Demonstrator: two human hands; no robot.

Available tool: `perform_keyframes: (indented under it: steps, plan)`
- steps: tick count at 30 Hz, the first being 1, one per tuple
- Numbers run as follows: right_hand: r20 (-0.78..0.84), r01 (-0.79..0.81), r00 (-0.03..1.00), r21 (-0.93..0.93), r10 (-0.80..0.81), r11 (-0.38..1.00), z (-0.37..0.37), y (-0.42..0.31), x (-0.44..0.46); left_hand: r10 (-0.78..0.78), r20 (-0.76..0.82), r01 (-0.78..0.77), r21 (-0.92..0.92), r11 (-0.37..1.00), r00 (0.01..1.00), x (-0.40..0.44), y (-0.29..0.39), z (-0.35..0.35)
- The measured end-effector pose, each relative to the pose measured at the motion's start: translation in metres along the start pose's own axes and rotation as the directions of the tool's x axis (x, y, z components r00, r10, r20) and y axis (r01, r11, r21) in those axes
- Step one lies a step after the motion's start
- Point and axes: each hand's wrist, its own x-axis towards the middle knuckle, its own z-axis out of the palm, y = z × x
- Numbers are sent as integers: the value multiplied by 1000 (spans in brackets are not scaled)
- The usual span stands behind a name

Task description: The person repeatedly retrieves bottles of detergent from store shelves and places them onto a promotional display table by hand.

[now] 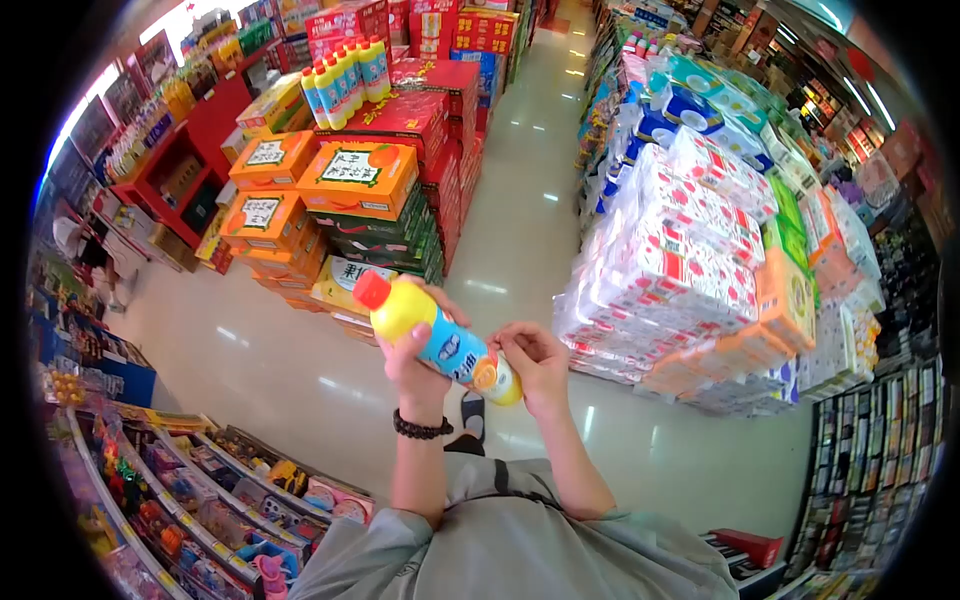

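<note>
A yellow plastic bottle with a red cap and a blue label lies tilted in front of me, its cap toward the upper left. My left hand is wrapped around the upper part of it, thumb on the near side. At the bottle's lower right end, my right hand has its fingers pinched together close to the label. Whether something thin is between those fingertips cannot be made out. Similar yellow bottles with red caps stand in a group on stacked red boxes ahead on the left.
Orange cartons are piled ahead on the left. Wrapped tissue packs form a tall stack on the right. A tiled aisle runs between them. Shelves of small goods stand at lower left, and a packed rack at lower right.
</note>
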Motion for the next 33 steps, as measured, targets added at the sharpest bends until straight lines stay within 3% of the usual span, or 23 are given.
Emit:
perform_keyframes:
  steps: [8,11,15,21,23,26,29,33]
  plan:
    - [-6,-76,997,-177,76,981,-4,13,139,-100,-164,110,50,993,981,146,-42,-22]
    - [134,-100,977,-407,167,908,-9,14,178,-94,-220,119,104,988,971,188,-60,-27]
    - [268,-144,932,-343,243,928,-24,36,234,-51,-307,107,170,980,950,243,-73,-21]
    - [495,5,846,-375,196,927,-28,40,334,-29,-384,139,263,955,923,331,-102,-29]
    - [486,-61,843,-342,232,938,-27,40,374,10,-424,118,273,955,905,368,-112,-21]
    - [489,-128,834,-276,253,953,-28,41,434,9,-421,143,327,934,907,421,-123,-26]
    - [500,-188,827,-185,257,964,-32,44,487,71,-257,42,410,911,964,462,-135,-35]
    - [529,-244,810,-90,254,966,-26,41,543,-93,-40,101,512,853,995,496,-142,-67]
